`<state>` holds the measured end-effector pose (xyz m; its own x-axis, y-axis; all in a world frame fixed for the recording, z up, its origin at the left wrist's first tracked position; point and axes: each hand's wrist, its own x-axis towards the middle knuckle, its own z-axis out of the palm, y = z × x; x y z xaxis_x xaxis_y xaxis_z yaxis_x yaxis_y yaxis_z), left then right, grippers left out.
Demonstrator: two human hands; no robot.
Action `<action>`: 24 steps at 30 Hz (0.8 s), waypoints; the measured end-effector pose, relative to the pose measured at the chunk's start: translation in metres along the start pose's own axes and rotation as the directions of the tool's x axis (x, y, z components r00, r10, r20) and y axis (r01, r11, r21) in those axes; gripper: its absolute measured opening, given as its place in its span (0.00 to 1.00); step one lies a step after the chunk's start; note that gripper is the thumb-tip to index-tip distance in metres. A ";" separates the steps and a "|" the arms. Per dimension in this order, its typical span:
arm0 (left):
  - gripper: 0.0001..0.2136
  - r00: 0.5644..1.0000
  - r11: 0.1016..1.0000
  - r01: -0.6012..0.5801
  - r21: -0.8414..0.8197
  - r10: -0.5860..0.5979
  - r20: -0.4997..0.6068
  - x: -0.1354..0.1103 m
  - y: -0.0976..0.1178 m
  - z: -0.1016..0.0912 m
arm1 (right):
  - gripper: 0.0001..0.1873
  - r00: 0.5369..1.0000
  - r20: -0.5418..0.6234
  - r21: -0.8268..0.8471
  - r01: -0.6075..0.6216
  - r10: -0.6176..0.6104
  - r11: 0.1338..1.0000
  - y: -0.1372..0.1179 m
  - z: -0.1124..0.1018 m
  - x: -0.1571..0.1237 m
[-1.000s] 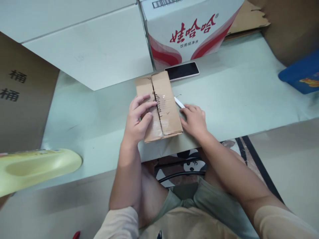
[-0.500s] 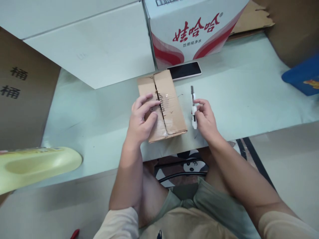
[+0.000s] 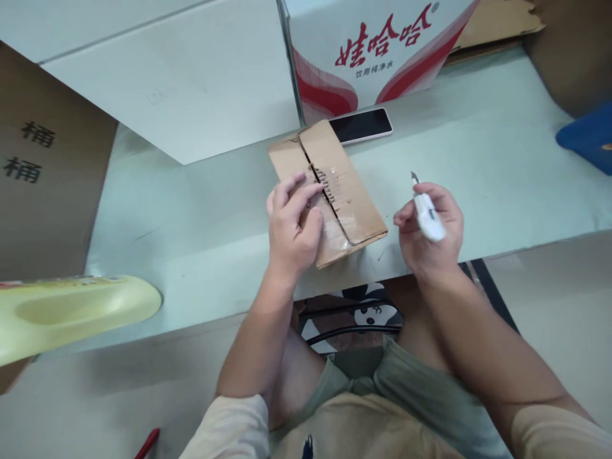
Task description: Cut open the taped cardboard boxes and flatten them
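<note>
A small brown cardboard box lies at a slant on the table, its middle seam slit and torn beside shiny clear tape. My left hand rests on the box's left flap, fingers apart and lightly bent, their tips near the seam. To the right of the box, my right hand is closed round a white utility knife. The knife's short dark blade points up and away from me, apart from the box. Part of the box's left side is hidden under my left hand.
Behind the box lies a phone, before a red-and-white carton. A big white box stands at back left. A yellow container sits at front left, a blue object far right. The table's front edge is close.
My right hand has moved right with the knife and turned it so its white body faces up. The box has turned and shifted right, my left hand still on it.
</note>
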<state>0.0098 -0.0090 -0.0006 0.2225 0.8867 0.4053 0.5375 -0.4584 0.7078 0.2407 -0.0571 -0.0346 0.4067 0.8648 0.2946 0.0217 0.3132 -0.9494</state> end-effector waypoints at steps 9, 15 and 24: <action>0.16 1.000 0.999 -0.006 0.041 0.007 -0.006 -0.004 0.009 0.002 | 0.13 0.962 -0.109 -0.075 0.244 -0.252 0.967 -0.020 0.018 -0.009; 0.16 1.000 0.999 0.000 0.040 -0.001 0.024 -0.004 0.012 0.001 | 0.08 0.756 0.098 -0.100 0.654 -0.647 0.750 -0.040 0.024 -0.027; 0.21 0.998 1.000 -0.029 -0.012 0.028 -0.050 -0.004 0.013 0.004 | 0.09 0.731 0.471 -0.337 0.666 -0.494 0.665 -0.056 0.028 -0.045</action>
<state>0.0194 -0.0181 0.0052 0.1966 0.8694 0.4534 0.5211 -0.4844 0.7028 0.1956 -0.1028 0.0080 -0.1438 0.6625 0.7351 0.5929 0.6524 -0.4720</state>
